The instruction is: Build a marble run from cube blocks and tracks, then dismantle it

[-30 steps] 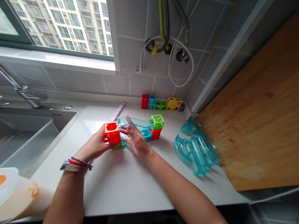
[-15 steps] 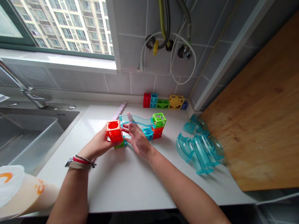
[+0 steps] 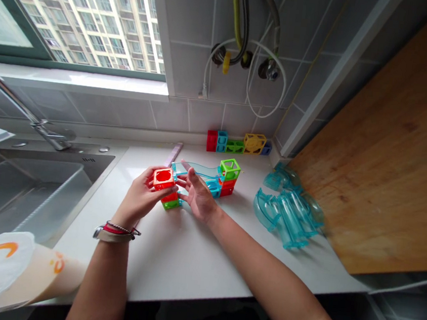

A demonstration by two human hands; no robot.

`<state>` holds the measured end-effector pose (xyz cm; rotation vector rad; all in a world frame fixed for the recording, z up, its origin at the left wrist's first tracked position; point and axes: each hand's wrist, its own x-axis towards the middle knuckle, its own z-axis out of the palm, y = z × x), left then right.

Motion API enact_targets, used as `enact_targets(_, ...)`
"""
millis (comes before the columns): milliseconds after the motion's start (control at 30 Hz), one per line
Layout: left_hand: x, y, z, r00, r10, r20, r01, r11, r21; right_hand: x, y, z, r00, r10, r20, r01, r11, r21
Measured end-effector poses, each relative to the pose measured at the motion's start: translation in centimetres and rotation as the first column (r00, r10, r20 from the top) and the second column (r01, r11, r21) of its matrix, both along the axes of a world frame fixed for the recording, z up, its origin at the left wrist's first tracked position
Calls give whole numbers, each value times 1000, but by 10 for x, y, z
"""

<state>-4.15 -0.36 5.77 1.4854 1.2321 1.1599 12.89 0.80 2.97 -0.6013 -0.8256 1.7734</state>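
My left hand [image 3: 143, 192] grips a red hollow cube block [image 3: 164, 176] at the top of a short stack, thumb in front and fingers behind. Below it sit another red piece and a green block [image 3: 171, 204] on the counter. My right hand [image 3: 201, 197] is beside the stack with its fingers apart, reaching under a clear blue track piece [image 3: 207, 170]. Whether its fingertips touch the stack is hard to see. That track spans to a second stack, where a green open cube [image 3: 230, 169] tops red blocks [image 3: 227, 186]. A blue block [image 3: 213, 187] adjoins these.
Loose clear teal track pieces [image 3: 287, 213] lie at the right by a wooden board [image 3: 381, 162]. Several coloured blocks [image 3: 235, 146] line the wall. A pinkish strip [image 3: 174, 154] lies behind the stack. At the left are a sink [image 3: 98, 171] and a lidded cup [image 3: 49, 272].
My left hand has shifted up around the red cube, its thumb now across the front. The cube sits more upright. My right hand has barely moved, and the view has tilted slightly.
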Motion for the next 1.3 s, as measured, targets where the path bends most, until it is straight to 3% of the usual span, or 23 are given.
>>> enact_targets(400,11,1,-1,964,15,264,11,995,-96,-5,-3,2,1000,-29,4,29,999,-22)
enact_targets(733,11,4,-7,939,-43,342,84,991,-106,-3,-8,7,999,21,44,-20,999,-29)
enact_targets(1300,13,9,-10,888,-56,457,123,985,-118,-2,-8,8,971,87,221,-110,989,94)
